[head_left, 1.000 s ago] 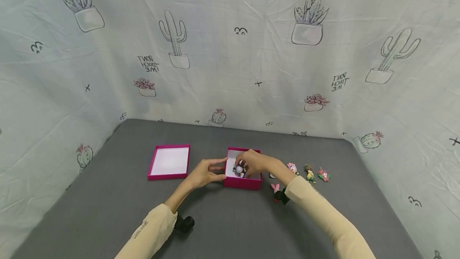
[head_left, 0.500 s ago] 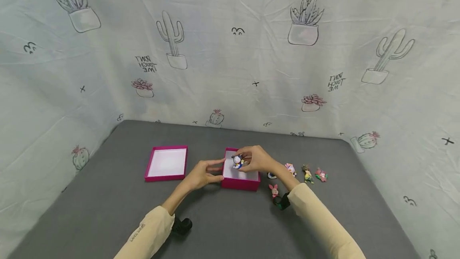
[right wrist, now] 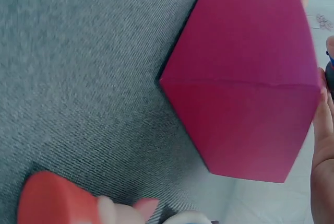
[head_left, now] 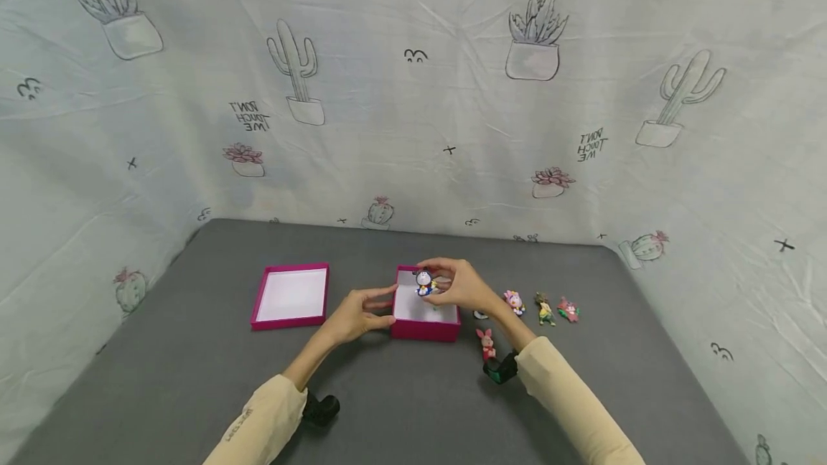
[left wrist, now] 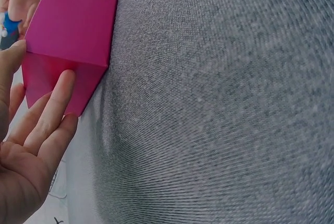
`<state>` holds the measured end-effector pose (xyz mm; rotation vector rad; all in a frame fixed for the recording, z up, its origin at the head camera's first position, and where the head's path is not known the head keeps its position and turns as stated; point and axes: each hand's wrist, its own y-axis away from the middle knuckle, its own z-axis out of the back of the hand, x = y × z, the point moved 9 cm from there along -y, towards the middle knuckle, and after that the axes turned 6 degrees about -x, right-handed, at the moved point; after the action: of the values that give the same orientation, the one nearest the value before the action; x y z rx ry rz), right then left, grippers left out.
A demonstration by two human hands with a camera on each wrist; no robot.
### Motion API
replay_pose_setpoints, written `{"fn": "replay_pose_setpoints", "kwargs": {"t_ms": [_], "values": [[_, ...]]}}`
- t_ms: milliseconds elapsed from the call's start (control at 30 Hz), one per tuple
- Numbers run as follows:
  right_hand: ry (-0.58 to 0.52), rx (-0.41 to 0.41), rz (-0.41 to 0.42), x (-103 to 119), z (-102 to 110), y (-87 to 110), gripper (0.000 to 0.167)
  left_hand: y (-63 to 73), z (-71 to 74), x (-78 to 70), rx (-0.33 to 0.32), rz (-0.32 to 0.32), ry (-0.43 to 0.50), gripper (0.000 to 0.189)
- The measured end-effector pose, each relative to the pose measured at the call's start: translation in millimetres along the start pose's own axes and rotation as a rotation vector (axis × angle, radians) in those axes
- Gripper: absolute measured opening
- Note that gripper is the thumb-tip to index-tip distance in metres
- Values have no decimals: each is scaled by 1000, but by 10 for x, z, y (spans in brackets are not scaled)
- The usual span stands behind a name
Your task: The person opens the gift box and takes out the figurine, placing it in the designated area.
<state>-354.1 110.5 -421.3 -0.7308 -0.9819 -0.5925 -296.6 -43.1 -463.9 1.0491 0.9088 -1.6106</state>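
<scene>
My left hand (head_left: 352, 316) touches the left side of an open pink box (head_left: 425, 330) with extended fingers. In the left wrist view, fingertips lie against the box's end wall and the thumb is at its top edge. Over the box, my right hand (head_left: 461, 285) pinches a small blue and white figurine (head_left: 423, 282) between thumb and fingers. The box has a white inside, part of it hidden by the right hand. In the right wrist view, the hand (right wrist: 326, 145) shows only at the right edge, beyond the box (right wrist: 245, 41).
A pink-rimmed lid (head_left: 293, 296) lies white side up at the left. Right of the box are several figurines: a pink-eared one (head_left: 486, 344) near the right wrist, a pink and white one (head_left: 514, 301), a yellow-green one (head_left: 544, 309) and a reddish one (head_left: 568, 309).
The right hand has raised the figurine from down inside the box to above it, the figurine now more upright. The left hand has stayed at the box's side. The head view has shifted slightly.
</scene>
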Motion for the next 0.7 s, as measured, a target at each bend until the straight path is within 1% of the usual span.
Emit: {"fn": "replay_pose_setpoints", "kwargs": {"t_ms": [67,167,233,367,600,700], "values": [[-29,-15,6,115,15,24,52,0,-1,3,-1,-4,8,60],[-43,-39,14,277,51,69,49,1,1,8,-2,-7,7,60],[-53,-54,6,314,71,97,48,3,-1,9,1,-10,3,60],[-73,-73,-6,343,95,163,45,6,-5,14,5,-11,1,60],[-76,-113,-26,212,184,288,48,-2,3,1,5,-39,-14,60],[-80,-116,-11,260,219,369,47,-3,12,-15,4,-48,-21,60]]}}
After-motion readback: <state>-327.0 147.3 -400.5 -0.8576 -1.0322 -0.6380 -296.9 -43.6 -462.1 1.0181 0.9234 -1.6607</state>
